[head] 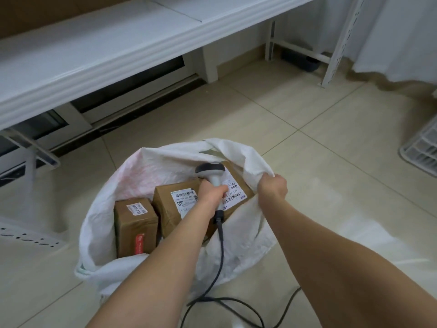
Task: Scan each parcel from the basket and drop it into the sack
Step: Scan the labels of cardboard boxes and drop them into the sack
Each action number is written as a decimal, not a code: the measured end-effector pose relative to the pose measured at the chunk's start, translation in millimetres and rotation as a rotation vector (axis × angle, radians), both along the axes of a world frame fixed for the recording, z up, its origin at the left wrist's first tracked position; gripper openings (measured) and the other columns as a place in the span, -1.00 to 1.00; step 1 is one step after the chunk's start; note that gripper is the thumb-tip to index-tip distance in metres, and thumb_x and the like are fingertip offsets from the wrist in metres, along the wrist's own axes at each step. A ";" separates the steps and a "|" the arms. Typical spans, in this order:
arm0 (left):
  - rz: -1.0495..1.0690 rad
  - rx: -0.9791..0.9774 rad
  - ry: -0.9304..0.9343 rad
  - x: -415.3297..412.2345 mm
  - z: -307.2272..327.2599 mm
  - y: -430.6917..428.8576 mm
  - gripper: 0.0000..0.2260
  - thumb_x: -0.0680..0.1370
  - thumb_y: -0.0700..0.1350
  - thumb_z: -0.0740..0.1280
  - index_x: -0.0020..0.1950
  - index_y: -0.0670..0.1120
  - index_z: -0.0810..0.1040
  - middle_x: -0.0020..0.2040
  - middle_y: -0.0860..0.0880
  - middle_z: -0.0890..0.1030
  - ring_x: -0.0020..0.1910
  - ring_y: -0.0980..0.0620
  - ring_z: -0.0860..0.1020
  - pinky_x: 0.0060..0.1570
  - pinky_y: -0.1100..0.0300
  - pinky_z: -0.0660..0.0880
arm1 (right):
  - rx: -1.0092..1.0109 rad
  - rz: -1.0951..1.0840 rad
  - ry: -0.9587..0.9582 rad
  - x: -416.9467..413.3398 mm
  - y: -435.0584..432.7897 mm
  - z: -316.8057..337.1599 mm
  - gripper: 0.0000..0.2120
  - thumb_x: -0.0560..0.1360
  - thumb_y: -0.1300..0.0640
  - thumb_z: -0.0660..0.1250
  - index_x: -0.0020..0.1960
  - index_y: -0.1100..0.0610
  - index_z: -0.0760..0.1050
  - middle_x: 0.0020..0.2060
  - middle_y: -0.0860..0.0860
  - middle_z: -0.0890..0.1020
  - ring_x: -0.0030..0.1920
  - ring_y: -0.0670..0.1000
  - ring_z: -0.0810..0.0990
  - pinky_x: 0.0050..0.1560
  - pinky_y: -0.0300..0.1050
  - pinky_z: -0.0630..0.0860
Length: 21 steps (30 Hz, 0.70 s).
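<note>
A white woven sack (pixel 142 171) stands open on the tiled floor at the centre. Inside lie three brown cardboard parcels with white labels: a small one (pixel 132 223) at the left, a larger one (pixel 172 204) in the middle and a third (pixel 238 185) at the right, partly hidden. My left hand (pixel 211 194) grips the handle of a grey barcode scanner (pixel 211 170) over the parcels, its head pointing away from me. My right hand (pixel 273 187) grips the sack's right rim.
The scanner's dark cable (pixel 221 261) runs down across the sack to the floor near me. A white slatted basket (pixel 423 147) shows at the right edge. A long white shelf (pixel 118 48) and a slotted metal upright (pixel 335 50) stand behind. A white perforated panel (pixel 26 235) lies at left.
</note>
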<state>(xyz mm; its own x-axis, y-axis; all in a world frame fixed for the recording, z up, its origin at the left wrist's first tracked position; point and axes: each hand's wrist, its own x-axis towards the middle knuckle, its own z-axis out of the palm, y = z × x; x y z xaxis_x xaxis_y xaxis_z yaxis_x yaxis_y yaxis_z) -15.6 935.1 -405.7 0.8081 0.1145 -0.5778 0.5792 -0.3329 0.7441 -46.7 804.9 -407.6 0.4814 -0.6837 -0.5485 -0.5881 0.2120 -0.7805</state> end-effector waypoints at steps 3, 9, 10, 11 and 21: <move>0.021 0.045 -0.014 -2.4 6.8 -7.1 -0.68 0.40 -0.21 0.43 0.09 -0.28 0.46 -0.04 -0.20 0.61 -0.06 -0.17 0.63 0.00 -0.11 0.59 | -0.151 0.000 -0.120 6.8 -3.0 45.9 -0.73 0.61 0.13 0.11 0.15 0.19 0.52 0.11 0.19 0.60 0.10 0.20 0.54 -0.03 -0.13 0.33; -0.033 0.108 0.015 -13.2 20.4 -11.2 -0.72 0.45 -0.19 0.41 0.04 -0.28 0.41 0.03 -0.23 0.59 0.02 -0.21 0.61 0.01 -0.01 0.58 | -0.200 0.023 0.135 -10.0 -19.9 59.2 -0.66 0.62 0.10 0.15 0.37 0.12 0.36 0.32 0.16 0.44 0.29 0.23 0.44 0.22 0.03 0.38; -0.036 0.120 0.014 -14.7 21.7 -7.9 -0.72 0.45 -0.19 0.41 0.04 -0.27 0.42 0.04 -0.25 0.59 0.03 -0.22 0.61 -0.01 -0.01 0.56 | -0.291 0.083 0.184 -10.1 -21.0 61.3 -0.60 0.59 0.13 0.20 0.42 0.09 0.30 0.37 0.14 0.38 0.33 0.20 0.39 0.26 0.04 0.35; -0.030 0.122 0.012 -14.0 22.2 -4.5 -0.72 0.44 -0.18 0.42 0.04 -0.27 0.42 0.05 -0.26 0.59 0.04 -0.22 0.60 0.00 -0.02 0.56 | -0.435 0.152 0.197 -8.9 -19.8 65.5 -0.54 0.56 0.16 0.23 0.45 0.06 0.28 0.38 0.11 0.34 0.35 0.16 0.35 0.28 0.02 0.34; 0.024 0.187 0.008 -18.8 33.1 68.1 -0.88 0.47 -0.25 0.35 -0.07 -0.30 0.49 -0.25 -0.17 0.54 -0.35 -0.04 0.50 -0.41 0.18 0.44 | -0.374 1.524 0.821 -54.6 54.6 -9.7 -0.60 0.59 0.10 0.25 0.38 0.22 0.41 0.28 0.17 0.51 0.05 0.12 0.53 -0.05 -0.17 0.55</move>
<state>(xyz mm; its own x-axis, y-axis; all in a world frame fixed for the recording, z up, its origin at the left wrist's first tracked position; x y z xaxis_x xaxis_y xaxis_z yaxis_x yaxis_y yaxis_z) -34.4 1003.2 -372.6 0.7995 0.2401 -0.5506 0.5941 -0.4511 0.6660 -101.2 859.5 -417.2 0.4570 -0.0667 -0.8869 -0.3026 -0.9494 -0.0845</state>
